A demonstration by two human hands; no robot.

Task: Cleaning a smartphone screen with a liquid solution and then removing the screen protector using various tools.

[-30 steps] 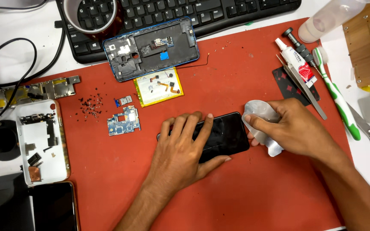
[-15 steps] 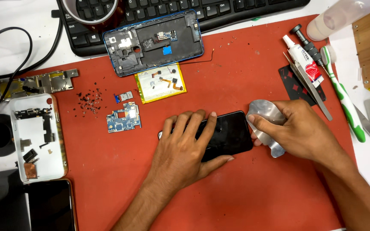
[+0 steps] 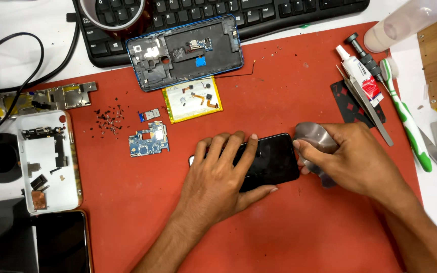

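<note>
Since the earlier frame, right hand (image 3: 352, 162) has edged its thin metal prying sheet (image 3: 315, 137) closer against the phone screen (image 3: 271, 162), fingers pinched on the sheet. Left hand (image 3: 218, 177) lies flat, fingers spread, pressing the screen at mat centre. Red mat (image 3: 279, 237) carries a phone frame (image 3: 185, 50) at 12 o'clock, circuit board (image 3: 149, 141) at 10 o'clock, tweezers (image 3: 367, 108) and toothbrush (image 3: 405, 121) at 2 o'clock.

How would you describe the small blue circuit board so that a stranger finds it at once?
Start from the red mat and find the left hand pressing the black phone. Just left of its fingers lies the small blue circuit board, below a scatter of tiny screws. It is the only loose blue board there.
</note>
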